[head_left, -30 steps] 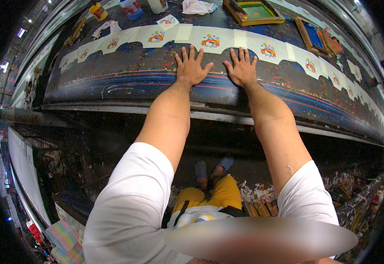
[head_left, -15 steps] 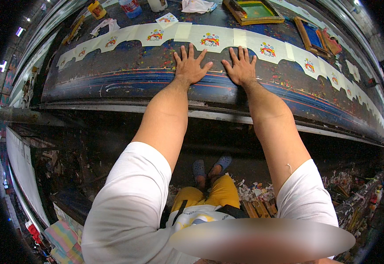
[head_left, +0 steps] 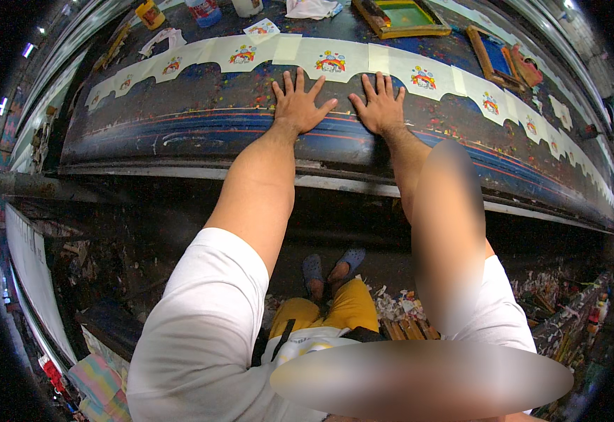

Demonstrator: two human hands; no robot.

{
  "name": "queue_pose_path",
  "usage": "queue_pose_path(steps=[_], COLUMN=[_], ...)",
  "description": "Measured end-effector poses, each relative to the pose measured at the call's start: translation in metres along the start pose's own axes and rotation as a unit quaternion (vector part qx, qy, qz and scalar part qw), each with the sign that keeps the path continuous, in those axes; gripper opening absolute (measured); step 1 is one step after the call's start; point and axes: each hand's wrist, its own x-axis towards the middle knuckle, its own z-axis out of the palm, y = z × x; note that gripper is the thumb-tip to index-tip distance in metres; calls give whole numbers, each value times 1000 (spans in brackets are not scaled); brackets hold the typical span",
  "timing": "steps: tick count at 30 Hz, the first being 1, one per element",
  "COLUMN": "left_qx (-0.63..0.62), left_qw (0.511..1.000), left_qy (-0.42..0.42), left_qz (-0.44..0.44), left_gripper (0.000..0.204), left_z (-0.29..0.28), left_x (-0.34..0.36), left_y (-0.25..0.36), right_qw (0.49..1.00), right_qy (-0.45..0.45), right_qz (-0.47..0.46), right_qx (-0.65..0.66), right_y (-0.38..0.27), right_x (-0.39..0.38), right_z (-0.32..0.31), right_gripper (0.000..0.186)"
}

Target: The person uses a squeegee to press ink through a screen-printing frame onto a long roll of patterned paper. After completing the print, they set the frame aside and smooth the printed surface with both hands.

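Observation:
My left hand (head_left: 298, 105) lies palm down on the dark, paint-specked table (head_left: 201, 95), fingers spread. Its fingertips reach the lower edge of a white cut cloth piece (head_left: 300, 50) printed with a small colourful rainbow picture. To its right, my right hand (head_left: 380, 107) rests flat in the same way, fingers apart. The fingertips of that hand touch or nearly touch the border between this piece and a neighbouring printed piece (head_left: 440, 79). Nothing is held in either hand. Several such pieces run in a curved row along the table.
Beyond the row stand a yellow container (head_left: 150, 14), a blue-and-red tub (head_left: 203, 13) and a white pot (head_left: 248, 7). A green-meshed screen frame (head_left: 398, 33) and a blue-meshed one (head_left: 486, 60) lie at the back right. The metal table edge (head_left: 208, 173) crosses before me; scraps (head_left: 398, 306) litter the floor.
The view has shifted slightly, moving everything a little to the left in it. Both hands keep their flat, spread pose at the same pieces.

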Motion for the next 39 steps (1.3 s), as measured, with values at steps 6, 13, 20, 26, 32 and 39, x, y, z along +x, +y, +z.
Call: queue_pose_path(steps=[6, 13, 20, 26, 32, 39], left_qx=[8, 9, 1, 14, 9, 12], left_qw=[1000, 1000, 1000, 1000, 1000, 1000], left_qy=[-13, 7, 19, 3, -2, -4], left_qz=[-9, -3, 7, 0, -4, -4], left_gripper=[86, 88, 89, 88, 88, 88], left_z=[-1, 2, 6, 5, 4, 5], left_x=[0, 0, 2, 3, 3, 3], left_y=[2, 1, -1, -1, 0, -1], right_qw=[1000, 1000, 1000, 1000, 1000, 1000], right_qy=[-1, 2, 4, 7, 6, -8], right_qz=[0, 2, 2, 2, 1, 6], right_qx=[4, -1, -8, -7, 1, -7], right_y=[0, -2, -1, -1, -1, -1], right_x=[-1, -1, -1, 0, 1, 0], right_z=[-1, -3, -3, -1, 0, -3], right_gripper=[81, 81, 81, 81, 81, 82])
